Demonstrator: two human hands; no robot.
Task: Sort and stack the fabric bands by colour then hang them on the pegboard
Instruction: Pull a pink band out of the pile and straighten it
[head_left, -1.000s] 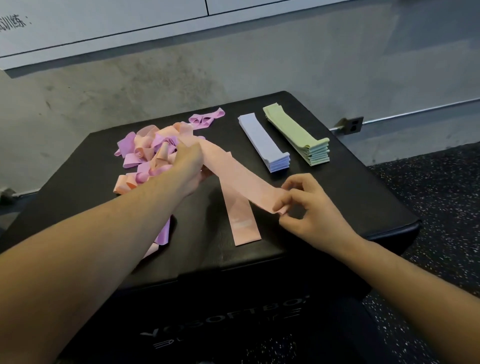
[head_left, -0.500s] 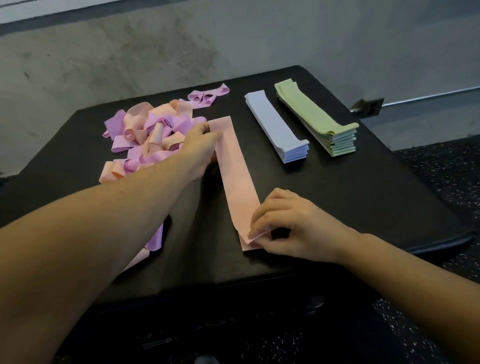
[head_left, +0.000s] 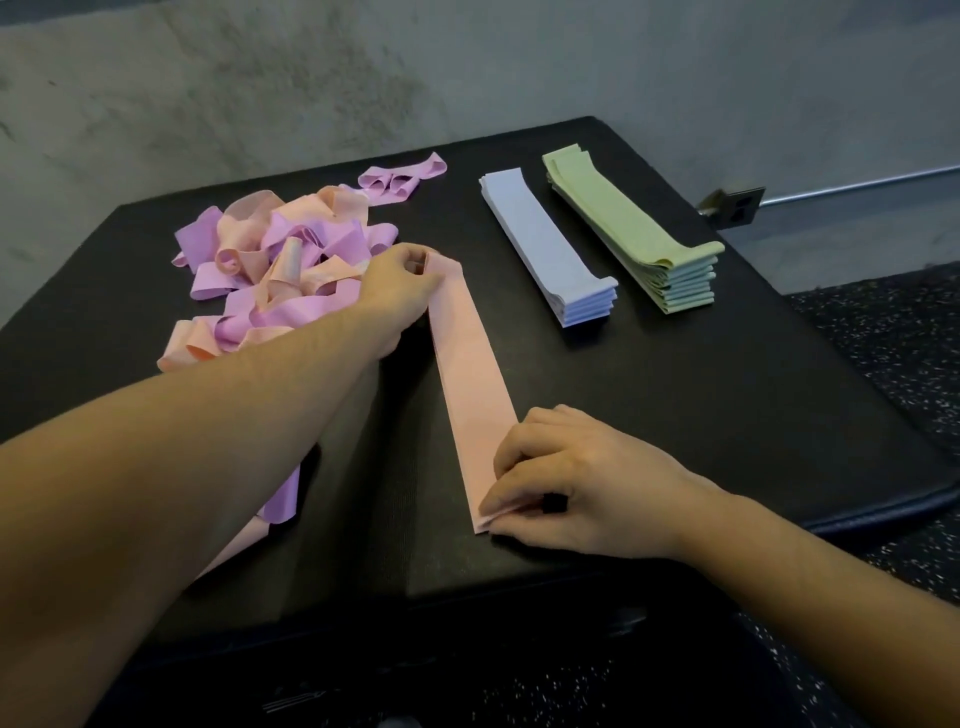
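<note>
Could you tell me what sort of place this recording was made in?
Probably a gym or fitness studio. The bands lie on a black padded box like a soft plyo box, the floor is speckled rubber matting, and the wall is bare concrete.

neat stacks: 2 (one blue, one green) | flat pink band: 1 | tangled pile: 1 | hands: 2

Pink band now flat, stacked.

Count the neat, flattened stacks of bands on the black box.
3: the pink stack under both hands near the middle, the blue stack to its right, the green stack farthest right. None seems hidden.
</note>
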